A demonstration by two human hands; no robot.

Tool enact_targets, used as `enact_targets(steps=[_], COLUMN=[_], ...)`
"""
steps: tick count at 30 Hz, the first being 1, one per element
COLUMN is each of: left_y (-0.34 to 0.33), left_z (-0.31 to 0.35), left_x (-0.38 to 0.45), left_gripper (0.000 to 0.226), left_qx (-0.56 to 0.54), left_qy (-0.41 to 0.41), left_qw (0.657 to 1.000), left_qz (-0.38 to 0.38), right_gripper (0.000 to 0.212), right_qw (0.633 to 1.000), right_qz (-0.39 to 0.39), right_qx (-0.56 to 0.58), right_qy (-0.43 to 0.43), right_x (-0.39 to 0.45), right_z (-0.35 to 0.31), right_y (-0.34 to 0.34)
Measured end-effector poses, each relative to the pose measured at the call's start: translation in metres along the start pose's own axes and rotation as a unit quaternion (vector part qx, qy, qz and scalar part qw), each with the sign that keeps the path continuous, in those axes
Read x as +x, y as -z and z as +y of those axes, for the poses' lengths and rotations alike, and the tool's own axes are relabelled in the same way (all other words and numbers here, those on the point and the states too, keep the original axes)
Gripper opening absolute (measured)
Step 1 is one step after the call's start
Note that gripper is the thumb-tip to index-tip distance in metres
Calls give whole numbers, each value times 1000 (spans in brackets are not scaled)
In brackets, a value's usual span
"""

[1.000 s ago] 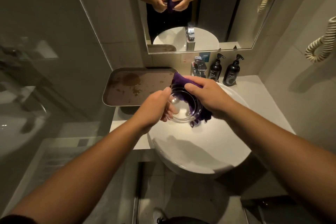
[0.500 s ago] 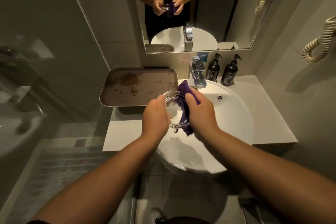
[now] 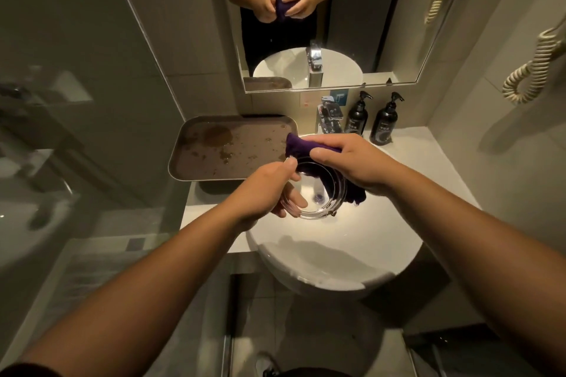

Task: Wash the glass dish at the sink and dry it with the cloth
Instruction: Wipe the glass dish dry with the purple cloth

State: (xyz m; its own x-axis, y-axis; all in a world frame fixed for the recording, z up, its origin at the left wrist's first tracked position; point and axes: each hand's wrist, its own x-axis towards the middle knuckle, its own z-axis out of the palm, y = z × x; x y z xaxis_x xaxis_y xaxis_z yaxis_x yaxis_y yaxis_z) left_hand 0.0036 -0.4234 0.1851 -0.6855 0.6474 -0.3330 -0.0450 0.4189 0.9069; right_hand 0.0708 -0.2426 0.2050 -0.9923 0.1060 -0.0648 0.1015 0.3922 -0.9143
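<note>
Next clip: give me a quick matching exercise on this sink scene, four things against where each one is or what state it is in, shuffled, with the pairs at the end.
Things:
1. glass dish
2. cloth
3. tray
4. pump bottles

Places or states:
A. stands by the wall, beside the tap
B. lies left of the sink, spotted with brown stains
C. held over the sink in the grip of the left hand
D. purple, pressed against the dish under the right hand

Pairs: 1-C, 2-D, 3-B, 4-A
</note>
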Motion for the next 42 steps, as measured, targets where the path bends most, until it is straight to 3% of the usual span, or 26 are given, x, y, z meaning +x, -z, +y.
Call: enact_targets(steps=[3, 7, 12, 15, 19, 26, 32, 35, 38, 42], left_y=[-8, -20, -36, -47, -46, -22, 16, 37, 57, 75], left_z=[5, -2, -22, -33, -41, -52, -76, -96, -118, -151], left_x=[-1, 2, 11, 6, 1, -1, -6, -7, -3, 0], left_gripper=[41, 44, 47, 47, 36, 40, 44, 44, 43, 31], left_qx=[23, -10, -34, -52, -60, -79, -32, 2, -16, -42], left_qy=[-27, -11, 3, 31, 37, 23, 45, 58, 77, 95], left_qw=[997, 985, 956, 947, 943, 956, 965, 968, 962, 938], left_qz=[73, 173, 290, 317, 326, 281, 255, 245, 261, 330], right_gripper=[33, 30, 29, 27, 30, 25, 31, 23, 32, 33], right_qw=[999, 987, 920, 886, 898, 929, 986, 990, 986, 978], right_qz=[4, 133, 331, 366, 343, 280, 126, 69, 41, 38], right_qx=[33, 94, 203, 266, 257, 217, 0, -78, -127, -175], right_qy=[-2, -12, -59, -100, -100, -106, -105, -100, -99, -107], right_x=[1, 1, -7, -11, -10, 1, 16, 31, 54, 90], right_z=[-2, 5, 19, 25, 29, 37, 42, 42, 42, 44], right_y=[-1, -27, -83, -106, -110, -109, -104, -113, -135, -176])
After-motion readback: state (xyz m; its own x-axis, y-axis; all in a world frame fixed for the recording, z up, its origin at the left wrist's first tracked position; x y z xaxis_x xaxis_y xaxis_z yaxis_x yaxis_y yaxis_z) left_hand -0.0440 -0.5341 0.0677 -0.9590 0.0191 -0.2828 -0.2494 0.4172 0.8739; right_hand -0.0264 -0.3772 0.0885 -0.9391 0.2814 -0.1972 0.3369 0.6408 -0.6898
